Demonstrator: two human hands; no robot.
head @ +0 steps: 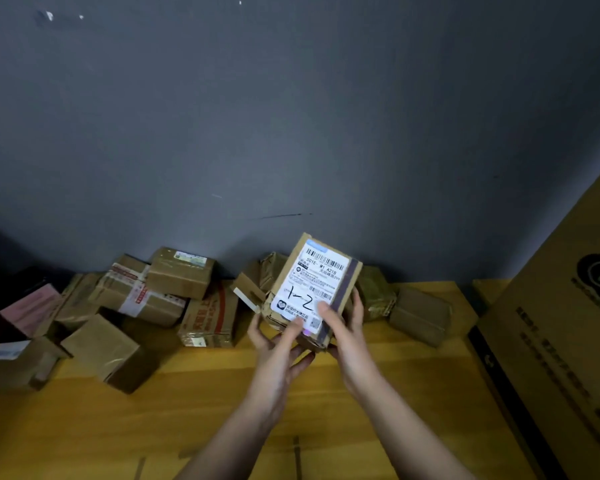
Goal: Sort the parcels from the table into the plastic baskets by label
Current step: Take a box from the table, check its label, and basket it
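The left hand [278, 344] cups the near lower corner of a small cardboard parcel [314, 289] from beneath, thumb lying on its white label [310, 285]. The right hand [343, 327] grips the parcel's right edge, thumb pressed on the label and fingers wrapped behind. Between them the parcel is lifted clear of the wooden surface [205, 393] and tilted toward the camera, so the label faces up; a handwritten "1-2" can be read on it.

Just behind it, along the far edge of the surface against the grey wall [291, 116], more parcels lie: two crumpled ones [395, 303] to the right, a loose heap of boxes [146, 296] to the left, some tipped on their sides. A large cardboard carton [561, 341] stands at the right edge.

No plastic basket is in view, so what has already been sorted cannot be told. Judging by the many parcels not yet taken off the surface, much of the sorting seems left; this parcel looks to be at the label-reading step, before going into a basket.
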